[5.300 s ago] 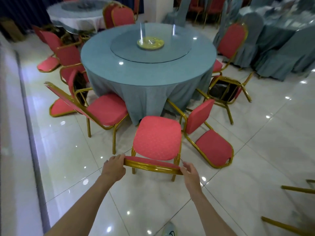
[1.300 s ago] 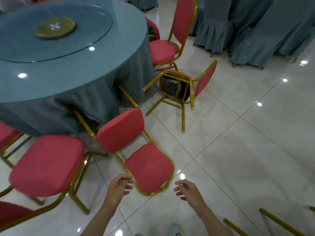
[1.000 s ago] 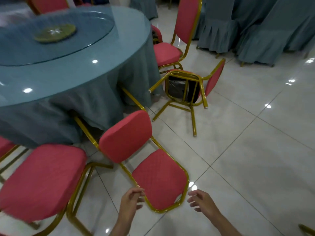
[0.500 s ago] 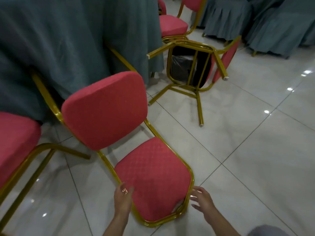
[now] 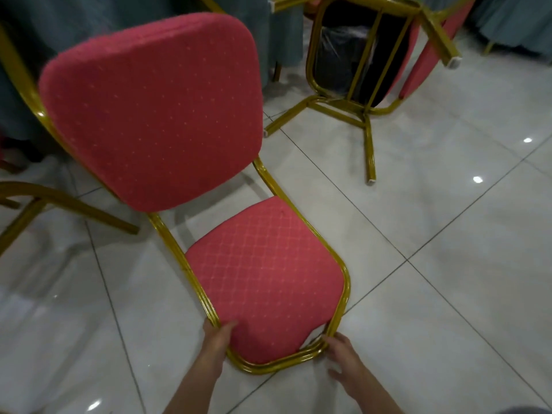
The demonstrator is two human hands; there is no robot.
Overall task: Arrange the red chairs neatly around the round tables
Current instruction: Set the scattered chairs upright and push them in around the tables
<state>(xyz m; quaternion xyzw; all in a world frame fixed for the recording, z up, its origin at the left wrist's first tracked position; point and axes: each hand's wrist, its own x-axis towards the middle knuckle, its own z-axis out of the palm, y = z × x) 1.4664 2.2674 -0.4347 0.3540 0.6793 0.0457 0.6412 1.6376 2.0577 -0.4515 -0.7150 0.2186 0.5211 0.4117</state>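
Two red chairs are down on the tiled floor (image 5: 448, 294) beside the table's grey-green cloth (image 5: 74, 31). Only the near one matters right now.

Fallen chair (image 5: 263, 279) lies on its back directly in front of the hands. Backrest is flat on the tiles, seat pad (image 5: 155, 109) stands up facing the camera, and the legs run off toward the cloth. Long axis runs from the hands up and left toward the table, so the lift pivots about the far end, where the legs are. Its top rail (image 5: 277, 364) is the nearest part and both hands sit at its two corners, about equally close.

Second chair (image 5: 367, 106) is tipped over just behind and to the right, legs splayed, well clear of the hands. A gold leg frame (image 5: 59, 198) of another chair shows at the left edge.

Left hand (image 5: 213, 345) holds the left corner of the frame – thumb over onto the pad, fingers hidden below. Right hand (image 5: 348, 363) touches the right corner with fingers loosely spread, no closed grip visible.

Versus half a second ago, both hands were just short of the frame – now both are in contact, and the view sits lower and closer. Chair itself hasn't shifted. Likely next step is closing the right hand, then raising the rail to stand it up
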